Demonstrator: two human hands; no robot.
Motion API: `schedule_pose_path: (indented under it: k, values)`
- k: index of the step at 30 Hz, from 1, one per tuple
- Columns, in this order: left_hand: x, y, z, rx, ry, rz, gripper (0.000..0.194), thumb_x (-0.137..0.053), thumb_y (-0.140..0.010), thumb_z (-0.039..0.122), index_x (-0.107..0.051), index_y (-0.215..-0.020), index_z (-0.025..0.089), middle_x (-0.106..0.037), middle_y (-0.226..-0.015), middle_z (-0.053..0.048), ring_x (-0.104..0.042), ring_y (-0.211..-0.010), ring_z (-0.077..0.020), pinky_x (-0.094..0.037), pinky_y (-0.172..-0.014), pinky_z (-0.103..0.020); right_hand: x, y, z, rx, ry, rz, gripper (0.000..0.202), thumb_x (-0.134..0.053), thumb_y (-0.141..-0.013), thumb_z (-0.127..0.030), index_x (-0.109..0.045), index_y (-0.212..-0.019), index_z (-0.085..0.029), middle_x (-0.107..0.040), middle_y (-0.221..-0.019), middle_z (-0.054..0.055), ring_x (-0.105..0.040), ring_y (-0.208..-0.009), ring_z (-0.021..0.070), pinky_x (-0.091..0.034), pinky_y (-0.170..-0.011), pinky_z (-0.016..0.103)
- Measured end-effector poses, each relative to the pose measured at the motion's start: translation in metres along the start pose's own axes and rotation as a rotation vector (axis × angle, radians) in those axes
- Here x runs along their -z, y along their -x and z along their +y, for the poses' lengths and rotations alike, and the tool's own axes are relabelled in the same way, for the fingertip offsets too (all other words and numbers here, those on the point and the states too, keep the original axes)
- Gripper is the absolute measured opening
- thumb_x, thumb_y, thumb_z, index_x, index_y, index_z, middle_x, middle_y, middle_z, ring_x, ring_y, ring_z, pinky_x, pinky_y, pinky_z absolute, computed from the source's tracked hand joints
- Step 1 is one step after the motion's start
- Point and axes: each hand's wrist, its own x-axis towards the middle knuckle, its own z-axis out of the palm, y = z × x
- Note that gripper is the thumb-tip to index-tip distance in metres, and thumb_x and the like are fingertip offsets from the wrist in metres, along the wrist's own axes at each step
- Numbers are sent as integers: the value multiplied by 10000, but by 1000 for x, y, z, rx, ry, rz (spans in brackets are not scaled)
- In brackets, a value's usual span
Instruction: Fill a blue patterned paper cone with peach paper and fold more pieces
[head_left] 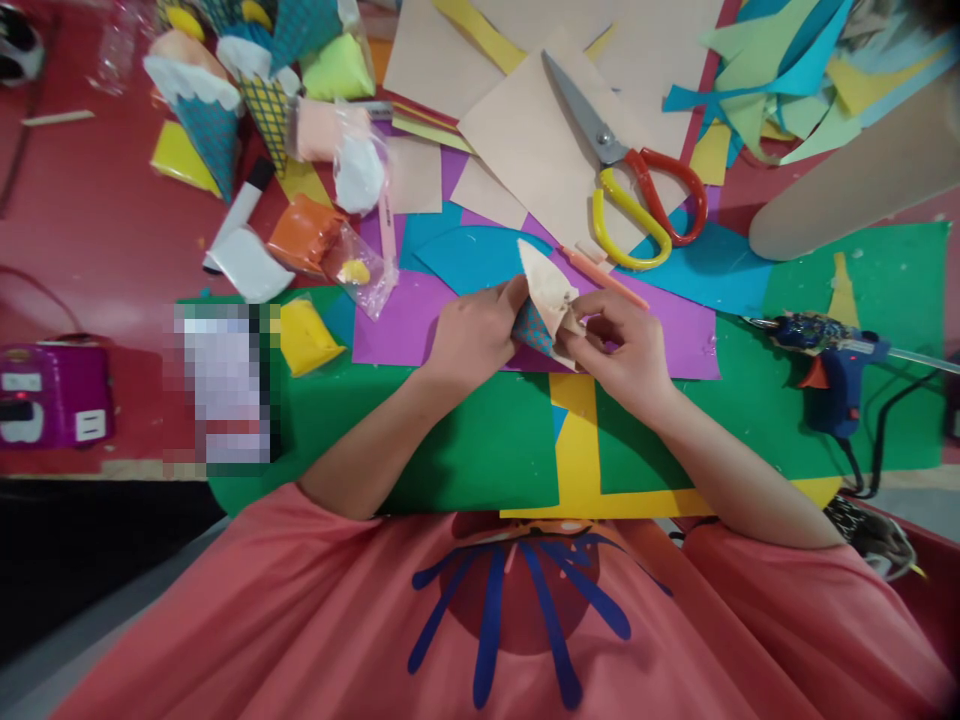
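Over the purple sheet, my left hand is closed around a small blue paper cone with a red crosshatch pattern. Cream-coloured, crinkled material rises from the cone in a pointed flap. On its right side my right hand pinches the edge of that material between thumb and fingers; whether it is paper or soft clay I cannot tell. A pink pen-like stick lies just behind the right hand. Beyond it rest large scissors with one red and one yellow handle, blades apart.
A blue glue gun with its cord lies at right, beside a cardboard-coloured roll. Finished-looking paper cones, orange clay and a yellow packet are at left. Paper scraps pile up at back right.
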Motion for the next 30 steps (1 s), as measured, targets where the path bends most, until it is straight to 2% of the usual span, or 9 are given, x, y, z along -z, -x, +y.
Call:
schedule_pose_path:
  k: [2, 4, 9, 13, 16, 19, 21, 26, 30]
  values:
    - [2, 0, 1, 6, 8, -11, 400, -432, -826, 69, -527, -1198, 178, -702, -989, -96, -682, -939, -277, -448, -679, -309, 1, -1, 1, 100, 94, 5, 75, -605, -775, -143, -635, -727, -193, -616, -780, 17, -619, -754, 145, -519, -674, 298]
    - [4, 1, 1, -1, 14, -16, 430, -449, -815, 68, -511, -1225, 183, -700, -998, -97, -682, -938, -286, -448, -673, -313, 2, -2, 2, 128, 150, -7, 90, -625, -787, -181, -669, -711, -197, -613, -797, 32, -616, -798, 164, -518, -697, 321]
    - [0, 3, 0, -57, 37, -1, 379, -438, -843, 96, -517, -1206, 172, -694, -1035, -113, -675, -958, -278, -466, -706, -321, 2, 0, 0, 112, 179, -42, 123, -601, -808, -173, -668, -704, -182, -610, -728, 25, -586, -684, 139, -470, -600, 280]
    - [-3, 1, 3, -102, 35, -17, 483, -598, -758, 154, -507, -1231, 185, -653, -1165, -102, -647, -1042, -277, -488, -765, -311, 4, 3, -8, 22, 186, -63, 82, -547, -785, -125, -603, -805, -181, -643, -729, 2, -547, -576, 97, -431, -552, 242]
    - [-2, 0, 6, -67, -3, -30, 492, -640, -766, 220, -502, -1236, 177, -621, -1219, -112, -644, -1036, -286, -493, -765, -315, 5, 4, -12, -35, 127, -111, 127, -608, -806, -245, -544, -906, -202, -640, -720, -26, -491, -488, 71, -385, -480, 218]
    - [1, 0, 8, -76, -40, -58, 455, -607, -795, 183, -509, -1238, 155, -615, -1217, -131, -639, -1061, -293, -492, -766, -309, 4, 3, -12, -67, 98, -72, 260, -679, -801, -402, -508, -843, -211, -570, -623, -58, -434, -443, 56, -338, -443, 210]
    - [3, 1, 9, -100, -46, -51, 475, -570, -800, 135, -498, -1269, 158, -616, -1220, -132, -641, -1066, -284, -491, -766, -302, 3, 3, -10, -117, 37, -30, 252, -645, -843, -410, -512, -792, -202, -529, -593, -59, -428, -444, 52, -327, -440, 209]
    - [4, 4, 5, -101, 21, 47, 547, -559, -809, 154, -445, -1344, 176, -605, -1258, -122, -626, -1105, -270, -498, -817, -312, 7, -4, -5, -217, -188, -28, 294, -578, -901, -386, -583, -698, -174, -510, -599, -28, -486, -525, 79, -381, -479, 221]
    - [6, 3, 3, -42, 53, 89, 525, -539, -823, 150, -449, -1339, 190, -584, -1281, -121, -603, -1150, -273, -504, -823, -328, 10, -8, 1, -149, -97, -21, 246, -598, -881, -298, -660, -673, -183, -509, -644, -1, -549, -712, 130, -467, -636, 270]
